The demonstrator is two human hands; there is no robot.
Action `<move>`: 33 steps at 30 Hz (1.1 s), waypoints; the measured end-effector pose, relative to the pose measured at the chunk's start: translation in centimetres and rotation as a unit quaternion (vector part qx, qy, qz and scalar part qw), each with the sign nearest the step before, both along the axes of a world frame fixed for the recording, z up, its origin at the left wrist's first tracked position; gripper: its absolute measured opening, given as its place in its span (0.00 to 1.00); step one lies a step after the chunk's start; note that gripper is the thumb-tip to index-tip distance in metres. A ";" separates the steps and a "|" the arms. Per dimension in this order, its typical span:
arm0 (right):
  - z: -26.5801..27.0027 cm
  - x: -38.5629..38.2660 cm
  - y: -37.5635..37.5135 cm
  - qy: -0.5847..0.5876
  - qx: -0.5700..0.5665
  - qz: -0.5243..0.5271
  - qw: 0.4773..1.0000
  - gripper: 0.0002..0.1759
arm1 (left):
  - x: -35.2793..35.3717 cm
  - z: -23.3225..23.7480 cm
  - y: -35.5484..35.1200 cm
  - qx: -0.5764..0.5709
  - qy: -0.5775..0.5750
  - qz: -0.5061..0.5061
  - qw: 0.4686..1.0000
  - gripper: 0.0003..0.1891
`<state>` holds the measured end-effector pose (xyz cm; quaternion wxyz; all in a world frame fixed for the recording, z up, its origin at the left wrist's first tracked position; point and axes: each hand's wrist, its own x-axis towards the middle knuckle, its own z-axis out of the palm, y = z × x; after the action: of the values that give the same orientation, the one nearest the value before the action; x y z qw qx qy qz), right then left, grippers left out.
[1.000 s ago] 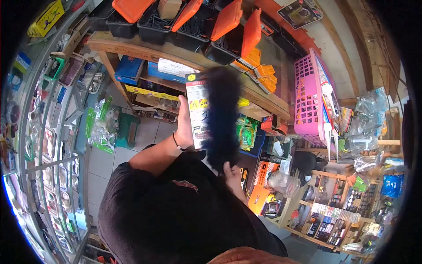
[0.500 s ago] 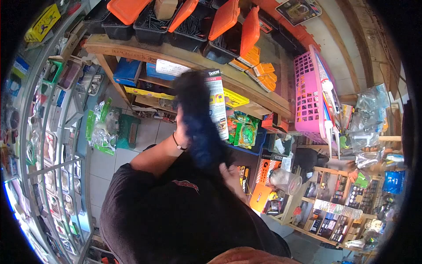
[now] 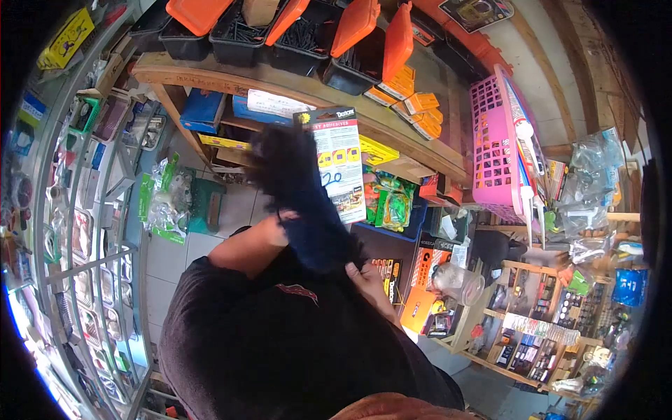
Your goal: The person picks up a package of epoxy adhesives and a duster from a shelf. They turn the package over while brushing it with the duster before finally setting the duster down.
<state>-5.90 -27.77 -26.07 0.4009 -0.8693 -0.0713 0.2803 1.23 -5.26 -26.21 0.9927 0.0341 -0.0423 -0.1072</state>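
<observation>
A dark, blue-black fluffy duster (image 3: 308, 210) slants across the middle of the view, its upper end blurred. My right hand (image 3: 369, 282) is closed at its lower end, thumb uppermost. My left hand (image 3: 280, 227) is mostly covered by the duster; only the wrist and a bit of the hand show, so its fingers cannot be seen. Directly behind the duster stands a white adhesives card (image 3: 343, 164) with a red band and a handwritten number. The duster overlaps the card's left side; whether they touch cannot be told.
A wooden shelf (image 3: 231, 82) carries black bins (image 3: 301, 59) with orange lids. A pink basket (image 3: 488, 154) stands at its right end. Green-and-orange packets (image 3: 388, 203) lie below. Glass-fronted shelving (image 3: 87, 273) runs along the left, and a divided wooden rack (image 3: 539, 329) stands lower right.
The duster's upper end has swung left, uncovering more of the adhesives card. My left hand has shifted slightly down and left. My right hand stays at the duster's lower end.
</observation>
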 end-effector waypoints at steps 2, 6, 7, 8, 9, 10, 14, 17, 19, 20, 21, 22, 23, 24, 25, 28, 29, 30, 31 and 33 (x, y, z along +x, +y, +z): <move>1.7 0.2 0.9 0.003 -0.081 -0.044 0.996 0.27 | -0.4 1.0 0.1 -0.076 -0.051 0.023 0.996 0.47; 1.8 0.0 1.1 0.064 -0.034 -0.164 0.984 0.29 | -0.4 2.0 -0.4 -0.110 -0.017 0.052 0.992 0.47; 2.3 -0.1 1.4 0.043 -0.057 -0.124 0.990 0.28 | -0.3 -0.5 -0.5 -0.031 -0.043 0.004 0.999 0.47; 2.7 -0.2 1.6 0.023 -0.081 -0.083 0.993 0.27 | 0.1 -1.2 0.2 0.014 -0.032 -0.039 0.999 0.47; 2.9 -0.2 1.6 0.004 -0.106 -0.041 0.994 0.27 | 0.0 0.0 0.0 -0.018 -0.062 0.011 0.998 0.47; 2.8 0.0 1.4 0.005 -0.108 -0.038 0.993 0.27 | -0.1 1.0 -0.1 -0.050 -0.090 0.063 0.993 0.46; 3.7 -0.3 2.5 0.092 0.041 -0.153 0.983 0.23 | -0.4 1.0 -0.2 -0.085 -0.074 0.019 0.993 0.46; 3.3 0.3 1.5 0.047 -0.134 0.003 0.990 0.21 | -0.4 1.0 0.0 -0.056 -0.050 0.005 0.997 0.45; 1.6 0.3 0.9 0.094 0.018 -0.108 0.990 0.20 | -0.2 0.9 0.0 -0.060 0.000 0.064 0.996 0.47; 0.8 0.3 0.6 0.137 0.170 -0.217 0.951 0.20 | 0.1 -1.4 0.0 -0.129 -0.054 0.029 0.990 0.49; 2.9 0.2 1.7 0.099 0.071 -0.164 0.979 0.21 | -0.2 0.0 -0.1 -0.128 -0.049 0.027 0.990 0.48; 2.8 0.1 1.8 0.097 0.071 -0.166 0.979 0.21 | -0.3 1.3 -0.4 -0.128 -0.045 0.022 0.991 0.47; 2.7 -0.1 1.7 0.042 0.057 -0.072 0.995 0.22 | 0.4 -1.0 -0.5 -0.027 -0.097 0.022 0.995 0.47; 2.6 -0.2 1.5 -0.012 0.040 0.022 0.999 0.23 | 0.1 -0.4 -0.3 -0.010 -0.027 0.002 1.000 0.48; 2.3 0.2 1.0 0.034 -0.028 -0.002 0.999 0.23 | -0.1 0.3 -0.3 -0.029 -0.054 0.019 0.998 0.48; 1.0 0.6 1.0 0.142 0.081 -0.237 0.958 0.23 | 0.4 0.1 0.5 -0.189 -0.154 0.017 0.970 0.48; 1.2 0.4 1.0 0.083 0.045 -0.184 0.978 0.24 | 0.1 0.0 0.0 -0.157 -0.088 0.037 0.983 0.47; 1.3 0.3 1.3 0.082 0.046 -0.184 0.978 0.24 | -0.4 1.9 0.0 -0.124 -0.023 0.055 0.990 0.47; 1.3 0.2 1.4 0.007 0.053 -0.078 0.996 0.24 | 0.1 -0.5 0.2 -0.051 -0.082 0.004 0.995 0.46; 0.9 0.1 1.3 -0.083 0.011 0.006 0.996 0.24 | -0.7 0.2 0.0 -0.043 -0.063 0.000 0.997 0.47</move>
<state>-5.85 -26.47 -25.19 0.4019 -0.8844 -0.1126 0.2087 0.56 -5.22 -26.01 0.9887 -0.0017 -0.1091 -0.1030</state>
